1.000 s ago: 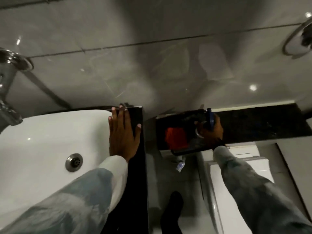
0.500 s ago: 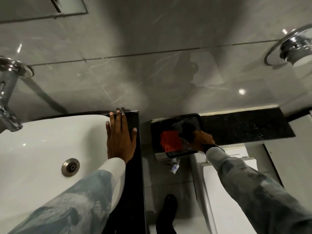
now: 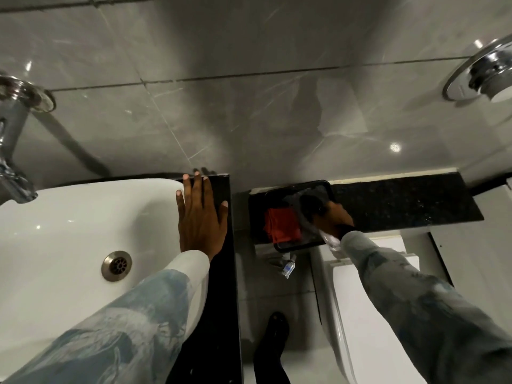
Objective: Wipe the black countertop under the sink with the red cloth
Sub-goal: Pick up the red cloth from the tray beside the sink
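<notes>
The red cloth [image 3: 282, 225] lies crumpled in a black tray [image 3: 327, 187] at the left end of a dark speckled ledge. My right hand [image 3: 333, 217] reaches into the tray just right of the cloth. Its fingers are curled around what looks like a clear bottle [image 3: 330, 240] with a dark top, and it does not touch the cloth. My left hand [image 3: 202, 214] rests flat, fingers spread, over the right rim of the white sink [image 3: 69, 231] and the black countertop [image 3: 223, 286] beside it.
A chrome tap [image 3: 12, 162] stands at the far left and the drain [image 3: 116, 266] sits in the basin. A white toilet tank [image 3: 371, 300] is below the ledge [image 3: 401, 200], with a chrome flush fitting [image 3: 487, 76] on the tiled wall. A small bottle [image 3: 288, 268] hangs under the tray. My shoe [image 3: 273, 347] is on the floor.
My right hand has come down and left into the tray beside the red cloth, and the blue-topped item it held up is no longer visible. The left hand has stayed put.
</notes>
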